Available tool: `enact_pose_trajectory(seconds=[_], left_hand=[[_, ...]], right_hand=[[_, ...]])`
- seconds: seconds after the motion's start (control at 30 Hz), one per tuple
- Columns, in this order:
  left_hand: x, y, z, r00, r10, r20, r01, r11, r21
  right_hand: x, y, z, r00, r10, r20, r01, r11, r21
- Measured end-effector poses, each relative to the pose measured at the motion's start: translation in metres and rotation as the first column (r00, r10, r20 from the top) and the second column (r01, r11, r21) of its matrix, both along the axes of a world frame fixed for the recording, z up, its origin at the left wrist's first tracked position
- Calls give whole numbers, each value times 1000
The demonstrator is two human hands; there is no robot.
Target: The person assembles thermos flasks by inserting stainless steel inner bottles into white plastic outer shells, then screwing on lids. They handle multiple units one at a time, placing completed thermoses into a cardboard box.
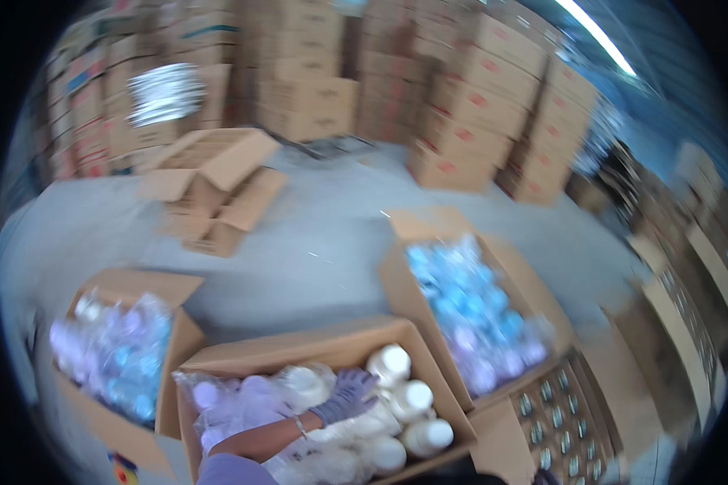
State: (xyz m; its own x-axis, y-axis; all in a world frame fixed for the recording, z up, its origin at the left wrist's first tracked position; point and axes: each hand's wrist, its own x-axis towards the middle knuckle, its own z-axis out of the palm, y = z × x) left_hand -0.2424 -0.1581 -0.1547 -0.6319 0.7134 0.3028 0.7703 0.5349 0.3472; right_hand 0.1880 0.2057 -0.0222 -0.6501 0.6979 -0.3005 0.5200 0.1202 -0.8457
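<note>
My left hand (pixel 348 398), in a grey-purple glove, reaches into an open cardboard box (pixel 299 347) in front of me. Its fingers look spread over the bottles, with none visibly gripped. To its right stand several white bottles (pixel 416 398) with round white caps. More white bottles in clear plastic (pixel 332 465) lie under the wrist. On the left side of the same box are lilac-capped bottles (pixel 251 404) in clear wrap. A small greyish patch at the lower edge, by the jar box, looks like my right hand (pixel 545 478); its fingers are cut off from view. The picture is blurred.
Boxes of blue and lilac wrapped bottles stand at left (pixel 121 347) and right (pixel 461 291). A divided carton of jars (pixel 562 420) sits at lower right. Opened cartons (pixel 218 178) lie on the floor ahead; stacked cartons (pixel 477 97) line the back.
</note>
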Motion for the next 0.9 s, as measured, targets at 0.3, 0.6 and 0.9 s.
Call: enact_pose_trajectory(seconds=[0.3, 0.6, 0.9], left_hand=[[120, 104, 149, 623, -620, 477, 289, 749, 596], [237, 173, 157, 8, -900, 436, 445, 394, 804], [242, 168, 150, 84, -878, 471, 495, 447, 745]], right_hand=[[2, -65, 29, 938, -170, -302, 169, 985, -28], [21, -138, 76, 853, 359, -378, -15, 742, 670], [44, -74, 65, 753, 524, -399, -182, 748, 639]])
